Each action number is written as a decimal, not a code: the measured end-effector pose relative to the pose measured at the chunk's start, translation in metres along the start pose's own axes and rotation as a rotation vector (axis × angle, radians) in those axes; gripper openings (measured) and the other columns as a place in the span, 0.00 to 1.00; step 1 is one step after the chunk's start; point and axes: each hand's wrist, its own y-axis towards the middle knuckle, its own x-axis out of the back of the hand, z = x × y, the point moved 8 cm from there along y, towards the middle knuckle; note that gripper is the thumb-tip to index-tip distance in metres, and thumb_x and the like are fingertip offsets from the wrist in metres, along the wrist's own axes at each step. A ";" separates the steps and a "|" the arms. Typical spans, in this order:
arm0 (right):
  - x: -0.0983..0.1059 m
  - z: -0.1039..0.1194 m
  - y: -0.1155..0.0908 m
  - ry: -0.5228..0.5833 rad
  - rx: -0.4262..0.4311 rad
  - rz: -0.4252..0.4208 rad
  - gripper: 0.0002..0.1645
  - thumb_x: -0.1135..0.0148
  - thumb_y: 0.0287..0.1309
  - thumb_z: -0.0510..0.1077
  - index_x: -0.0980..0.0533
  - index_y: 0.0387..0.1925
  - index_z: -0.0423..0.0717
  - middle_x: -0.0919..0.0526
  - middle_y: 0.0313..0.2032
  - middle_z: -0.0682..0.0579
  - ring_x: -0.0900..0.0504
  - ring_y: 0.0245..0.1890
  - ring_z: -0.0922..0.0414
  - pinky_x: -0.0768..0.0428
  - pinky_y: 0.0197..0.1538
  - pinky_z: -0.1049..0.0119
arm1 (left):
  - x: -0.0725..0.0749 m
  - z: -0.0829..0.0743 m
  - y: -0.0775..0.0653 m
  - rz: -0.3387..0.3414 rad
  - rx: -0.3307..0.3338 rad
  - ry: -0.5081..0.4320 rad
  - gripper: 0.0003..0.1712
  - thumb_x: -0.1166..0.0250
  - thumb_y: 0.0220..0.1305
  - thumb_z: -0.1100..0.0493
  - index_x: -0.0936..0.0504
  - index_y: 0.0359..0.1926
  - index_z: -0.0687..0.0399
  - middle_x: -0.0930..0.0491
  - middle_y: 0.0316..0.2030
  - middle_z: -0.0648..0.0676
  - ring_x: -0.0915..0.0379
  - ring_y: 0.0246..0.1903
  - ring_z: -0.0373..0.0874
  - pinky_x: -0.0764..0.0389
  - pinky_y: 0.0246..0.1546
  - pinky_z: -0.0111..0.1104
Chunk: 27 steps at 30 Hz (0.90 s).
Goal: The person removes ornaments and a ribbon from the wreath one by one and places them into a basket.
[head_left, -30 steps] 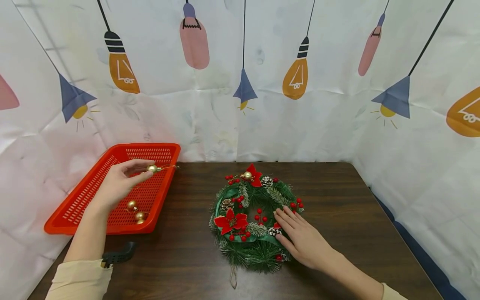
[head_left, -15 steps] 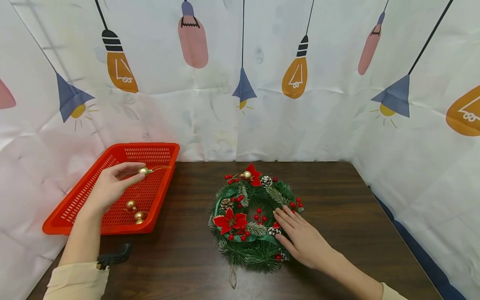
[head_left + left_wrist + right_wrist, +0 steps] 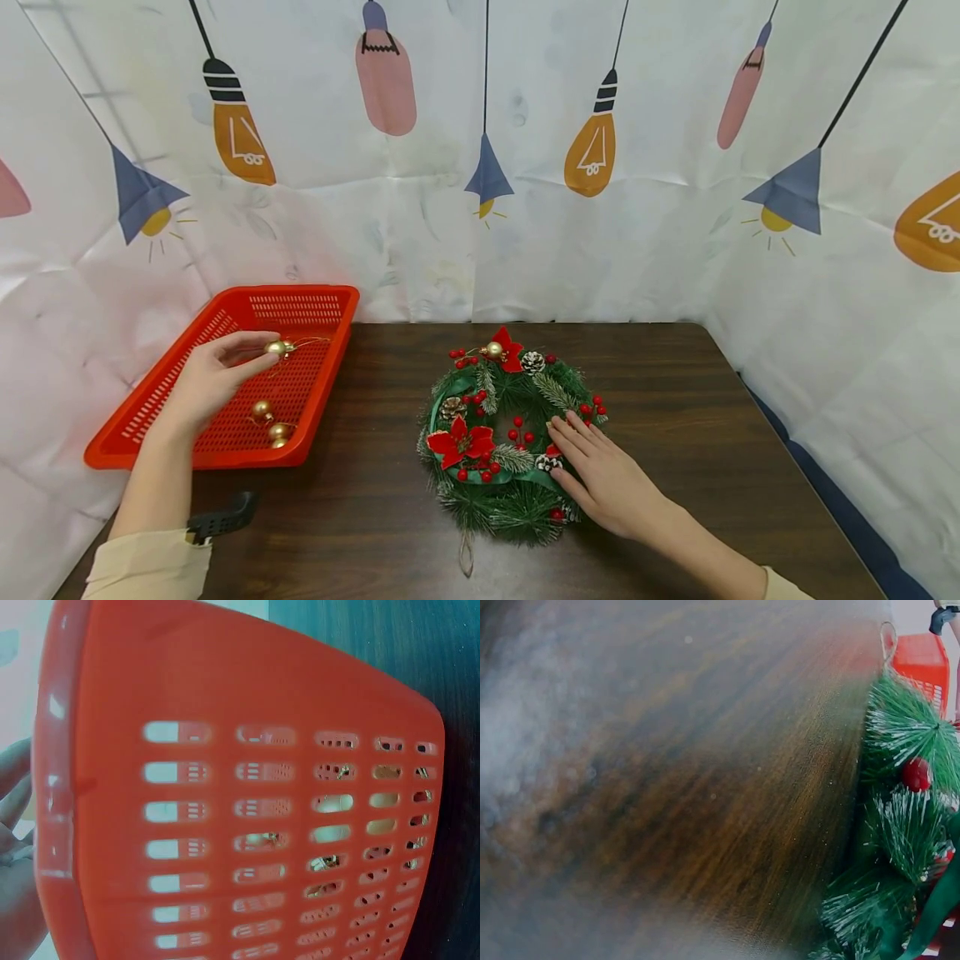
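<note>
Over the red basket (image 3: 330,400), my left hand (image 3: 206,381) pinches a gold ball ornament (image 3: 277,348) between thumb and fingers; its thin gold loop trails to the right. Two more gold balls (image 3: 262,409) lie on the basket floor below. My right hand (image 3: 611,475) rests with straight fingers on the right side of a green Christmas wreath (image 3: 517,500). The wreath bears red poinsettias (image 3: 461,442), pinecones, red berries and a gold ball (image 3: 494,350) near its top. In the left wrist view, the basket wall hides most of the left hand (image 3: 15,862).
A dark wooden table (image 3: 360,517) carries the basket at the left and the wreath near the middle. A twine loop (image 3: 466,554) sticks out from the wreath's near edge. Behind hangs a white curtain (image 3: 435,242) printed with lamps.
My left hand has moved left and slightly down with the gold ball, further over the basket. The right hand stays on the wreath.
</note>
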 end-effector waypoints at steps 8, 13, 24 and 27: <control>0.000 0.000 -0.001 -0.001 -0.002 -0.003 0.37 0.49 0.78 0.58 0.34 0.74 0.37 0.36 0.75 0.41 0.44 0.77 0.44 0.40 0.73 0.44 | 0.004 0.005 -0.003 -0.006 0.035 0.005 0.30 0.35 0.72 0.42 0.24 0.68 0.49 0.23 0.60 0.49 0.31 0.55 0.38 0.28 0.54 0.44; 0.000 0.000 -0.001 -0.005 0.001 -0.006 0.36 0.48 0.78 0.58 0.34 0.74 0.37 0.36 0.74 0.41 0.44 0.77 0.44 0.40 0.73 0.44 | 0.008 0.008 -0.005 -0.023 0.010 -0.015 0.28 0.35 0.72 0.45 0.23 0.68 0.50 0.22 0.57 0.46 0.29 0.53 0.34 0.25 0.45 0.21; 0.000 0.000 -0.001 0.001 0.001 -0.006 0.37 0.49 0.79 0.58 0.34 0.74 0.37 0.36 0.74 0.40 0.44 0.77 0.44 0.40 0.73 0.43 | 0.003 -0.007 -0.002 -0.008 -0.033 0.002 0.28 0.34 0.72 0.44 0.22 0.67 0.49 0.19 0.55 0.41 0.28 0.52 0.33 0.26 0.45 0.22; 0.000 0.000 -0.001 -0.002 0.003 -0.008 0.37 0.50 0.79 0.58 0.34 0.74 0.37 0.36 0.74 0.41 0.44 0.77 0.44 0.40 0.73 0.43 | -0.003 -0.014 0.001 -0.003 -0.046 0.012 0.28 0.34 0.71 0.44 0.21 0.66 0.50 0.18 0.56 0.45 0.27 0.51 0.33 0.25 0.46 0.23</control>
